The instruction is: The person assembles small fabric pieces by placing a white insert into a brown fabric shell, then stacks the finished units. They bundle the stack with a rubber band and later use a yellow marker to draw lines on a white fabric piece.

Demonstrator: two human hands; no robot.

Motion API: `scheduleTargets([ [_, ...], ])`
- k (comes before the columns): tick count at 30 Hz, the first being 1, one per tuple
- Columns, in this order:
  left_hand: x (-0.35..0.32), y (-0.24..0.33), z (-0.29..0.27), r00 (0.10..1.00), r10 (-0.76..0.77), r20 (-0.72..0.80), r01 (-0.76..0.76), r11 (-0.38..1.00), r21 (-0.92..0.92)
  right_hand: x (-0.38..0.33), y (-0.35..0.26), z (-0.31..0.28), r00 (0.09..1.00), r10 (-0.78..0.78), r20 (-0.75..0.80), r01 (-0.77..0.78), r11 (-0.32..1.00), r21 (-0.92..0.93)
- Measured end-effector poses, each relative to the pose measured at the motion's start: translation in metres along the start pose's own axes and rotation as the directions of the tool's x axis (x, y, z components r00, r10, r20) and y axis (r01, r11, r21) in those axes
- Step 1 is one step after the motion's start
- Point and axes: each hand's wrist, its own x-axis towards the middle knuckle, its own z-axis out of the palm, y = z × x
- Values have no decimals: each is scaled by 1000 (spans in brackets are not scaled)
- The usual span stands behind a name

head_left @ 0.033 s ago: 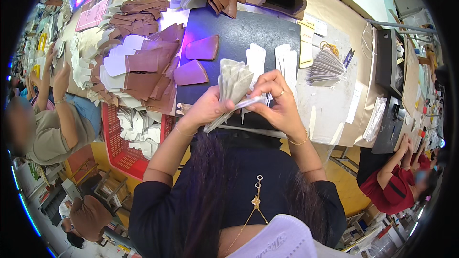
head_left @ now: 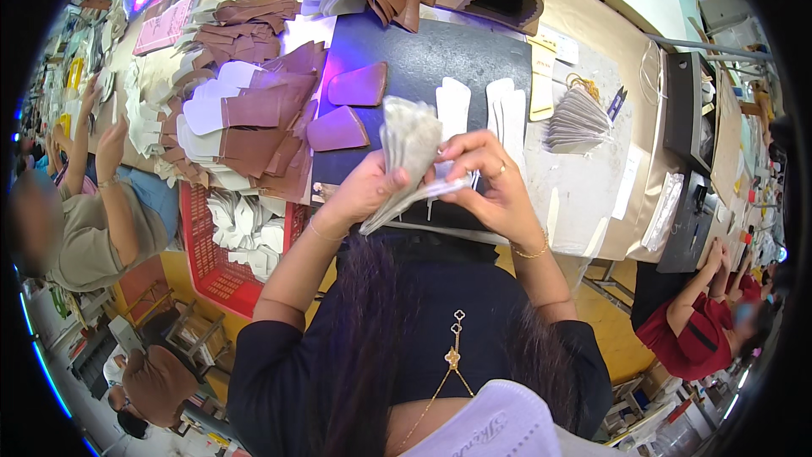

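Left hand (head_left: 365, 190) grips a grey stack (head_left: 410, 137) low — apparently letting layers fan — as right hand (head_left: 493, 182) pinches its edge.

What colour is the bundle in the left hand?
The bundle is pale greyish beige, clearest in the head view.

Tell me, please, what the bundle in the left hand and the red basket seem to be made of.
The bundle: matte fabric or thin leather, perhaps, from its dull, layered sheets. The red basket: probably smooth plastic, from its evenly coloured, slotted wall.
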Motion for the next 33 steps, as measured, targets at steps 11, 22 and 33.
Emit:
scheduleTargets([
  [11,-2,11,-33,996,-26,-83,14,990,-142,23,22,-19,886,404,-226,-306,877,369],
  [22,1,1,-14,996,-64,-53,56,987,-153,40,11,16,957,-243,-158,121,830,-545],
  [33,10,4,-16,971,-85,-222,43,981,-190,-13,-7,-19,955,18,-296,137,858,494],
])
